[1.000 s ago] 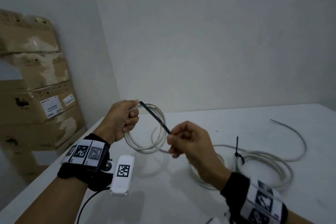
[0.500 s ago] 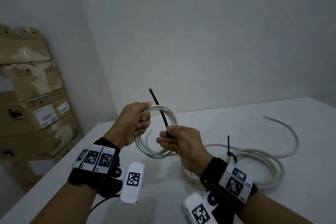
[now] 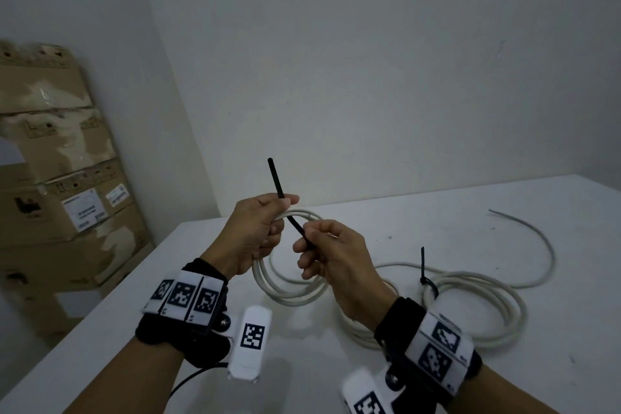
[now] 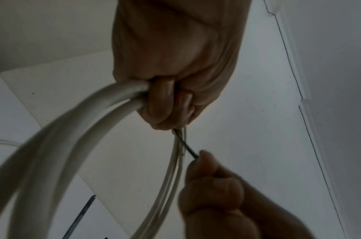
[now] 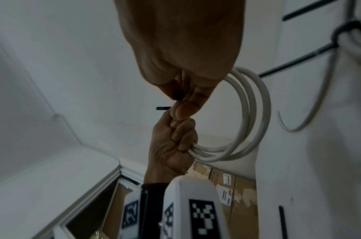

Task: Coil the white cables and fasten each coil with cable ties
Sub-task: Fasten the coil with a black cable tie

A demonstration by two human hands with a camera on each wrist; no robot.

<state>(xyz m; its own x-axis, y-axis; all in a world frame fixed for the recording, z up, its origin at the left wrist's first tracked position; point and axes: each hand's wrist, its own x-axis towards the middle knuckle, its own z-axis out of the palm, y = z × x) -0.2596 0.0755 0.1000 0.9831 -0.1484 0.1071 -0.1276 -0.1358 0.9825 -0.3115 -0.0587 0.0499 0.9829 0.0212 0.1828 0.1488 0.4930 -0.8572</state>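
While our left hand [image 3: 255,232] grips the small coil [image 3: 289,289] above the table's [image 3: 437,212] left edge and our right hand [image 3: 331,255] pinches the black cable tie [image 3: 280,193], a loosened grip would probably let the loops spring apart.

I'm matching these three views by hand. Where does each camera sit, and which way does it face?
Head: looks forward and down at the left hand, right hand, both forearms.
Left wrist: looks up along the left hand gripping the small coil.
Right wrist: looks along the right hand pinching the cable tie.
All three share coil, tie, both hands.
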